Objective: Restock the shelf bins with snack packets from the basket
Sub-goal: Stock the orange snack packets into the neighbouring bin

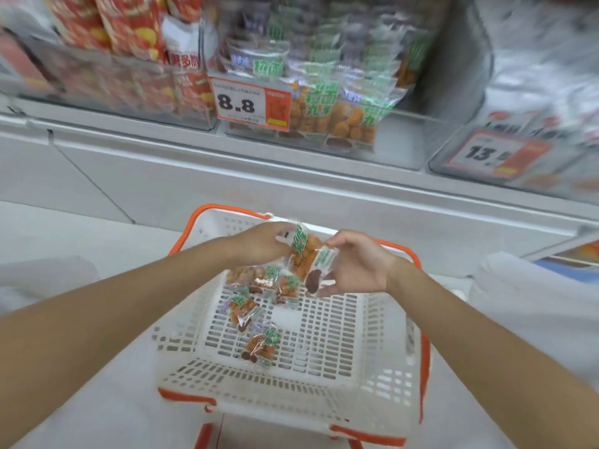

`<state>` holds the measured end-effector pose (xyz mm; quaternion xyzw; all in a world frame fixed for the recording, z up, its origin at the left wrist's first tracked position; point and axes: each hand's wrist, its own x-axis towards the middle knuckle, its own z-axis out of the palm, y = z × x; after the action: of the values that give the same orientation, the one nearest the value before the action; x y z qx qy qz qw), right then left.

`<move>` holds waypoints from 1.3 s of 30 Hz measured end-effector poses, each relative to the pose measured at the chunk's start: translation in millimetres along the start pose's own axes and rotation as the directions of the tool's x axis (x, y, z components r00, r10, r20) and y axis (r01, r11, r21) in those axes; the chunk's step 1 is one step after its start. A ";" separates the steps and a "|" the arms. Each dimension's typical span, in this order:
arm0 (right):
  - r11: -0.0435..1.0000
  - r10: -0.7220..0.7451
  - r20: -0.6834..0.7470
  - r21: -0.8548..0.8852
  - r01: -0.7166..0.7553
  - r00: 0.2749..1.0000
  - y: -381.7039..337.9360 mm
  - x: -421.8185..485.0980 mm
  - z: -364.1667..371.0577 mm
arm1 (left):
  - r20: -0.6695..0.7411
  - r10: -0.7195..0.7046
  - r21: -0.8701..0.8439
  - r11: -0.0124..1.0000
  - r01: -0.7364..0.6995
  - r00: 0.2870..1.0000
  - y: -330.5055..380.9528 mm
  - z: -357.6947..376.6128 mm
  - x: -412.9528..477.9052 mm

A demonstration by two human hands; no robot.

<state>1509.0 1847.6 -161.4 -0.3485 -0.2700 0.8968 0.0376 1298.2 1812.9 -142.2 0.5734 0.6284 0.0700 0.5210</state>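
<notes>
Basket (291,395) of white slotted plastic with orange handles sits below both hands, in front of the shelf (291,176). The left hand (259,243) reaches in from the left with its fingers (283,233) curled round the top edge of the held packets (304,257). These are a small bunch of clear wrappers with green lettering and orange-brown balls inside; the blur hides how many there are. The right hand (353,264) meets it from the other side, thumb on top and fingers underneath, pinching the lower end of the same bunch. The bunch hangs between the two sets of fingers, above the far part of the basket. Below the left fingers and nearer the person, loose packets (244,307) of the same kind lie on the basket floor. Several are bunched close under the fingers and one lies alone nearest the person. Above and beyond the fingers, well apart from them, the clear shelf bin (402,147) holds matching packets stacked upright, with a price tag (249,102) reading 8.8 at its front left. Left of that bin stand red packets (129,37), blurred
</notes>
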 end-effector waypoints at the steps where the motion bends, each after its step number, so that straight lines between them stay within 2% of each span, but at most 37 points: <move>1: 1.000 -0.023 -0.004 -0.004 0.023 1.000 -1.9 -10.1 0.7 | -0.027 0.020 -0.097 0.995 -0.023 0.999 5.0 -1.3 -1.1; 4: 0.997 -0.065 -0.054 -0.032 0.064 0.996 -6.4 -30.4 -0.1 | -0.115 0.036 -0.378 0.923 -0.077 0.993 15.5 -6.8 -4.7; 7: 0.965 -0.146 -0.211 -0.246 0.092 0.967 -10.9 -41.5 6.2 | -0.213 0.087 -0.414 0.894 -0.171 0.973 22.8 -12.8 -5.8; 9: 0.936 -0.229 -0.302 -0.329 0.125 0.925 -13.0 -42.3 9.9 | -0.226 0.081 -0.419 0.891 -0.172 0.971 27.9 -14.3 -6.1; 13: 0.905 -0.378 -0.349 -0.334 0.263 0.858 -16.3 -33.8 20.8 | -0.153 0.025 -0.501 0.860 -0.099 0.988 30.7 -12.8 -1.7; 16: 0.858 -0.455 -0.340 -0.415 0.303 0.823 -19.1 -26.6 29.1 | -0.151 0.080 -0.543 0.826 -0.150 0.985 33.8 -11.3 -1.8; 18: 0.769 -0.520 -0.321 -0.579 0.270 0.792 -24.2 -25.2 28.2 | -0.229 0.130 -0.524 0.818 -0.235 0.965 37.5 -12.9 -4.0; 21: 0.601 -0.624 -0.300 -0.775 0.198 0.722 -44.0 -39.6 35.0 | -0.354 0.264 -0.288 0.882 -0.373 0.897 48.9 -23.5 -11.2; 26: 0.378 -0.731 -0.219 -0.918 0.117 0.646 -100.0 -93.2 72.1 | -0.441 0.441 -0.161 0.818 -0.552 0.782 93.1 -53.7 -30.0; 28: 0.248 -0.789 -0.171 -0.967 0.051 0.590 -125.3 -113.6 83.4 | -0.465 0.501 -0.115 0.783 -0.611 0.730 116.3 -67.9 -30.2; 31: 0.045 -0.848 -0.042 -0.999 -0.008 0.529 -158.0 -139.0 95.6 | -0.516 0.555 -0.048 0.742 -0.669 0.653 154.1 -88.0 -24.5; 34: -0.157 -0.903 0.073 -0.973 -0.168 0.423 -183.1 -154.5 93.7 | -0.586 0.579 0.007 0.703 -0.711 0.567 191.0 -99.9 -12.1; 36: -0.230 -0.934 0.141 -0.941 -0.249 0.328 -195.0 -157.3 85.3 | -0.628 0.572 0.038 0.700 -0.714 0.527 212.0 -102.9 2.6; 39: -0.272 -0.947 0.188 -0.900 -0.342 0.259 -211.6 -150.7 63.8 | -0.651 0.562 0.079 0.719 -0.690 0.511 234.7 -108.0 30.6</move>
<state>1555.9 1960.0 76.8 -0.4706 -0.8458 -0.0187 0.2507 1377.0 1970.3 49.4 0.6497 0.5038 0.5024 0.2678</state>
